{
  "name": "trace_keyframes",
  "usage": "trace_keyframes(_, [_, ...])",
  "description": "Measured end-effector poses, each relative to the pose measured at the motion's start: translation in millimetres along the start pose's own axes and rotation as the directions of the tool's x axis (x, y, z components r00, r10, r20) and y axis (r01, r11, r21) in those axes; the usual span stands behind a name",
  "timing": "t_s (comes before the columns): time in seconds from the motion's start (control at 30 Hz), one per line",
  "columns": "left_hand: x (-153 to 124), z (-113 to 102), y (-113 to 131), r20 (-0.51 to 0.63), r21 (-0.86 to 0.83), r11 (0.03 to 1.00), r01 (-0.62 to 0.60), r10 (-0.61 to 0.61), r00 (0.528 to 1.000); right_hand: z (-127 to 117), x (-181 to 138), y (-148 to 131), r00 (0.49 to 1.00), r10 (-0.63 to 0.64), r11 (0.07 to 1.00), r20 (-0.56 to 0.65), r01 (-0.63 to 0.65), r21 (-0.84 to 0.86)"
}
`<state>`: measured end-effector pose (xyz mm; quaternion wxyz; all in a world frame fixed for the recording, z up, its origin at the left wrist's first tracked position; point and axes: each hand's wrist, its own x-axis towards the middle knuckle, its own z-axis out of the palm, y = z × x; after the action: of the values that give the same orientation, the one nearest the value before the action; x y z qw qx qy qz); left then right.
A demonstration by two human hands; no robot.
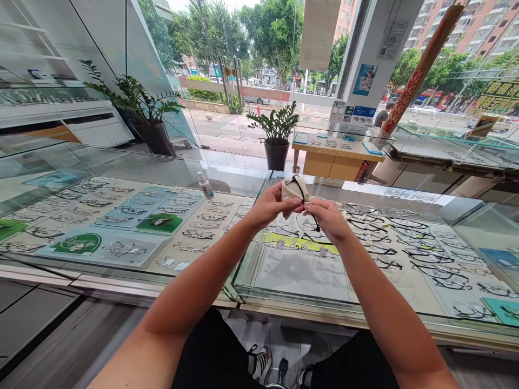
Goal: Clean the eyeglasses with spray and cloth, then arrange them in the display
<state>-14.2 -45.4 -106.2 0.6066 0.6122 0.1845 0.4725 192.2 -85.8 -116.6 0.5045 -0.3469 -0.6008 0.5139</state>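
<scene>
Above the glass counter I hold a pair of black-framed eyeglasses (312,220) between both hands. A cream cleaning cloth (291,191) is bunched in my left hand (272,204), its fingers closed, and it wraps around one lens of the eyeglasses. Part of the dark rim shows against the cloth. My right hand (326,217) pinches the frame close to the cloth, with the other lens hanging below the fingers. A small white spray bottle (205,186) stands upright on the counter, left of my hands.
Rows of eyeglasses (371,229) lie inside the glass display counter (300,273) beneath my arms. Beyond it stand a potted plant (277,141) and a wooden display table (338,159). Another potted plant (152,124) is at the left. Tall windows face a street.
</scene>
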Motion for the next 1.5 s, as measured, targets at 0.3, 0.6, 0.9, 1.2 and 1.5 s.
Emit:
trace_keyframes(0.3, [-1.6, 2.2, 0.7, 0.044, 0.045, 0.999, -0.012, 0.010, 0.999, -3.1, -0.9, 3.7, 0.999, 0.008, 1.000, 0.037, -0.008, -0.015])
trace_keyframes(0.6, [-0.1, 11.9, -8.0, -0.059, 0.093, 0.988, -0.125, 0.131, 0.990, 4.5, -2.4, -4.8, 0.994, -0.009, 1.000, 0.105, 0.011, -0.019])
trace_keyframes(0.9, [2.8, -6.5, -0.7, 0.030, 0.060, 0.997, -0.037, 0.035, 0.999, -2.4, -1.6, -8.2, 0.999, 0.013, 1.000, 0.046, -0.012, -0.025])
trace_keyframes(1.2, [-1.3, -8.8, 8.1, 0.144, 0.064, 0.998, -0.002, -0.007, 0.990, -7.6, -0.1, -10.6, 0.998, 0.057, 0.995, -0.004, -0.056, 0.082])
trace_keyframes(1.5, [-0.9, 6.7, -1.2, 0.013, 0.062, 0.998, -0.027, 0.026, 1.000, 4.3, 1.2, -3.3, 0.997, 0.066, 0.995, 0.049, -0.069, 0.065])
